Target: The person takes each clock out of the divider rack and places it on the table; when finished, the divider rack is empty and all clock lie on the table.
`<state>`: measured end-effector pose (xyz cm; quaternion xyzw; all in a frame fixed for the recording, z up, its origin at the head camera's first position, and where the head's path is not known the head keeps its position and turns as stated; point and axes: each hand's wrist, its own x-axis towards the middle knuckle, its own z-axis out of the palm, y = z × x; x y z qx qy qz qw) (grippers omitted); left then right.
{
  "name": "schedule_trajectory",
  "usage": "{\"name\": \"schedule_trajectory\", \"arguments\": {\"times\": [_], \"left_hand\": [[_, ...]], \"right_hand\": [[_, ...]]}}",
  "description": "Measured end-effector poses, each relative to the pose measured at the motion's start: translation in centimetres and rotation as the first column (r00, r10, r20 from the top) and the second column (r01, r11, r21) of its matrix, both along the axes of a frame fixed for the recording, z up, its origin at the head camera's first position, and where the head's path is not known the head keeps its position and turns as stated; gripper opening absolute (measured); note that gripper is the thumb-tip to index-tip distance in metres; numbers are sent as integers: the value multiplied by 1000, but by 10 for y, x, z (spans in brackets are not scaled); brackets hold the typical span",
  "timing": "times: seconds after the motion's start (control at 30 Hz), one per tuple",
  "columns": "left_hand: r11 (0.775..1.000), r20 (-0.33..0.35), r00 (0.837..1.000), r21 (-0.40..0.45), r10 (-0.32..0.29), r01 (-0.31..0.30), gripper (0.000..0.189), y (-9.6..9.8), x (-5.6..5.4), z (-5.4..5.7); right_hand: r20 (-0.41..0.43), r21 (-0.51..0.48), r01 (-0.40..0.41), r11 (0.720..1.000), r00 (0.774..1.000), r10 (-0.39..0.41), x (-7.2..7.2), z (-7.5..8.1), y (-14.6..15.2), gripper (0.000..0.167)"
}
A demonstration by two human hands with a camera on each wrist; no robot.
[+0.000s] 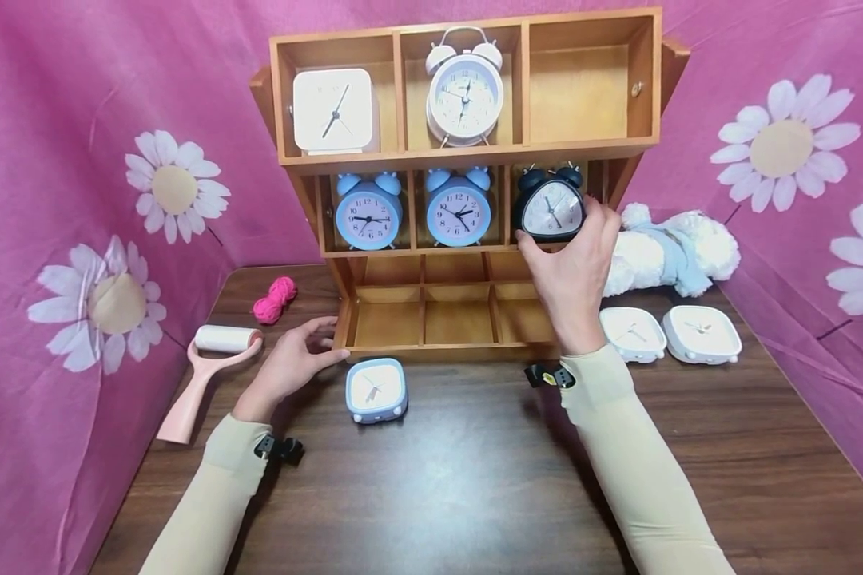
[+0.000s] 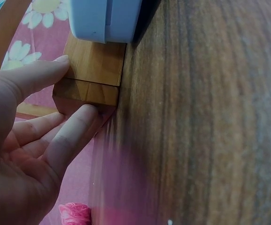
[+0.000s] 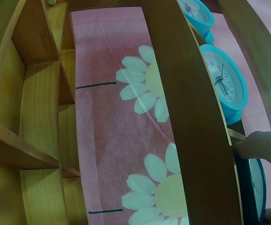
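Observation:
My right hand (image 1: 574, 267) grips a black rounded-triangle alarm clock (image 1: 550, 209) in the right compartment of the middle tier of a wooden shelf (image 1: 467, 156). The thumb is at the clock's lower left and the fingers are around its right side. At the lower left corner of the shelf, my left hand (image 1: 292, 363) holds the wooden edge between thumb and fingers, as the left wrist view shows at the corner block (image 2: 91, 89). Two blue twin-bell clocks (image 1: 369, 214) stand left of the black one. A blue-rimmed square clock (image 1: 376, 390) lies face up near my left hand.
On the top tier are a white square clock (image 1: 333, 110) and a white twin-bell clock (image 1: 465, 96). Two white clocks (image 1: 702, 334) and a white plush toy (image 1: 672, 251) lie at the right. A pink lint roller (image 1: 197, 383) and pink yarn (image 1: 276, 300) lie at the left.

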<state>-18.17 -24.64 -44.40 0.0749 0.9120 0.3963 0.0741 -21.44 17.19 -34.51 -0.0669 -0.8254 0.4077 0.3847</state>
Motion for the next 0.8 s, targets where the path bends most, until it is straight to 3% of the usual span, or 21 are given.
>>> {"name": "schedule_trajectory", "arguments": {"times": [0.4,0.8], "left_hand": [[1000,-1,1000,-11,5,-5,71,0,-1,-1],[1000,0,1000,-10,2,-2,71,-1,1,0]], "right_hand": [[-32,-13,-26,1000,999,26,2,4,6,90],[2,-19,-33,999,999,33,11,12,11,89]]}}
